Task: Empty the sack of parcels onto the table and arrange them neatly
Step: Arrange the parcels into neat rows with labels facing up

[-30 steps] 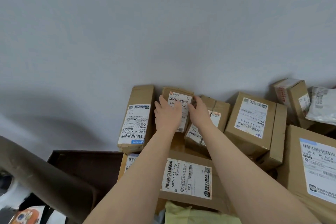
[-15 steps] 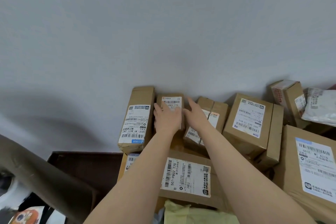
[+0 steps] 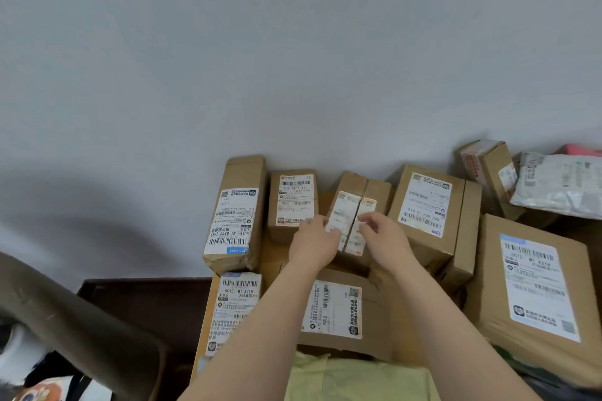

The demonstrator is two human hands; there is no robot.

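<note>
Several brown cardboard parcels with white labels stand in a row against the grey wall (image 3: pixel 293 58). My left hand (image 3: pixel 314 239) and my right hand (image 3: pixel 386 236) both grip the near end of a taped parcel (image 3: pixel 363 187) in the middle of the row, one hand on each side of its split label. A small parcel (image 3: pixel 293 198) stands free just left of it, beside a tall narrow parcel (image 3: pixel 234 215). A wider parcel (image 3: pixel 426 205) is on the right. Under my forearms lies a flat parcel (image 3: pixel 338 309).
Another labelled parcel (image 3: pixel 234 303) lies at the front left on the dark table (image 3: pixel 146 303). A large parcel (image 3: pixel 537 283), an upright box (image 3: pixel 488 169) and a white plastic mailer (image 3: pixel 560 185) crowd the right. A yellow-green soft packet (image 3: pixel 351 378) lies nearest me. A brown curved bar (image 3: pixel 65 319) crosses the lower left.
Both hands let go of the small parcel, which now stands against the wall, and moved right onto the taped parcel.
</note>
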